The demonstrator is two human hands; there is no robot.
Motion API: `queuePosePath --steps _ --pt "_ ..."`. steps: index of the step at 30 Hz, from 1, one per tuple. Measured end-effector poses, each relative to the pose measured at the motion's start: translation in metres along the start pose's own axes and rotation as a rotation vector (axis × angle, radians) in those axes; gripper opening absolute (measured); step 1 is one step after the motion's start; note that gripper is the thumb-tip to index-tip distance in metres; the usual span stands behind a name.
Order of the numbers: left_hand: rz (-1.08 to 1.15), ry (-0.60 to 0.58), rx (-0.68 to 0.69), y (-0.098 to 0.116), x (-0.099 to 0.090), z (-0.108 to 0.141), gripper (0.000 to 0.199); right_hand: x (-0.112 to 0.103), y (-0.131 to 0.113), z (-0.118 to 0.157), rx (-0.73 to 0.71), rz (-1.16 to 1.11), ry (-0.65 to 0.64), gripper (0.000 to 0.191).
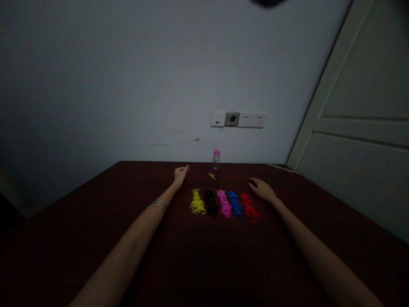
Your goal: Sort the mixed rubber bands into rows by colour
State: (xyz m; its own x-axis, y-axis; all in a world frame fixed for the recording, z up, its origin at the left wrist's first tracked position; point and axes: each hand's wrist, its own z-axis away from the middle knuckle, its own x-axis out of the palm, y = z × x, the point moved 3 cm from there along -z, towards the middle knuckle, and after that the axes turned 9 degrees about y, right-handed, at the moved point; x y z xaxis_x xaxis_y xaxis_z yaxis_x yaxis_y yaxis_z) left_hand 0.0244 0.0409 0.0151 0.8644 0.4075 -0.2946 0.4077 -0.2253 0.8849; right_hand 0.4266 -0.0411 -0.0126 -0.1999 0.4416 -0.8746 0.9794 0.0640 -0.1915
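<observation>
On the dark red table, five side-by-side piles of what look like small elastic bands lie between my hands: yellow [197,202], black [211,203], pink [224,204], blue [234,203] and red [249,206]. My left hand [181,175] rests beyond and left of the yellow pile, on its side, fingers loosely curled together, with nothing visible in them. Just past the red pile, my right hand [262,189] lies palm down with thumb and fingers apart, holding nothing. A small mixed-colour cluster [213,175] sits behind the piles, before a clear bottle [216,161] with a pink top.
The dark red table [204,260] reaches back to a pale wall [159,85]. Sockets and switches [238,119] are set in the wall above the bottle. A panelled white door [358,111] stands along the right side.
</observation>
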Motion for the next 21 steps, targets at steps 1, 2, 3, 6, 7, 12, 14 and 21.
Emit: queuePosePath --steps 1,2,3,6,7,12,14,21 --pt "0.011 0.017 -0.002 -0.001 0.0 0.0 0.06 0.001 0.001 0.0 -0.002 -0.003 -0.001 0.053" --pt "0.032 0.04 -0.012 -0.002 -0.001 0.0 0.059 0.002 0.002 -0.001 -0.004 -0.005 -0.003 0.053" --pt "0.053 0.057 -0.025 -0.003 -0.001 0.0 0.057 0.002 0.004 -0.001 -0.007 -0.008 -0.006 0.052" --pt "0.083 0.029 -0.045 -0.005 0.0 0.001 0.054 0.002 0.004 -0.002 -0.014 -0.019 -0.016 0.05" --pt "0.09 0.023 -0.047 -0.005 0.0 0.002 0.053 0.001 0.002 -0.002 -0.018 -0.023 -0.014 0.049" --pt "0.103 0.005 -0.02 -0.004 0.001 0.003 0.05 -0.01 -0.027 -0.008 -0.108 -0.092 0.035 0.045" --pt "0.119 -0.005 -0.01 -0.004 0.001 0.003 0.048 -0.013 -0.048 -0.014 -0.203 -0.133 0.015 0.04" --pt "0.196 -0.003 0.021 -0.007 0.003 0.002 0.051 -0.012 -0.115 -0.042 -0.438 -0.13 -0.084 0.029"
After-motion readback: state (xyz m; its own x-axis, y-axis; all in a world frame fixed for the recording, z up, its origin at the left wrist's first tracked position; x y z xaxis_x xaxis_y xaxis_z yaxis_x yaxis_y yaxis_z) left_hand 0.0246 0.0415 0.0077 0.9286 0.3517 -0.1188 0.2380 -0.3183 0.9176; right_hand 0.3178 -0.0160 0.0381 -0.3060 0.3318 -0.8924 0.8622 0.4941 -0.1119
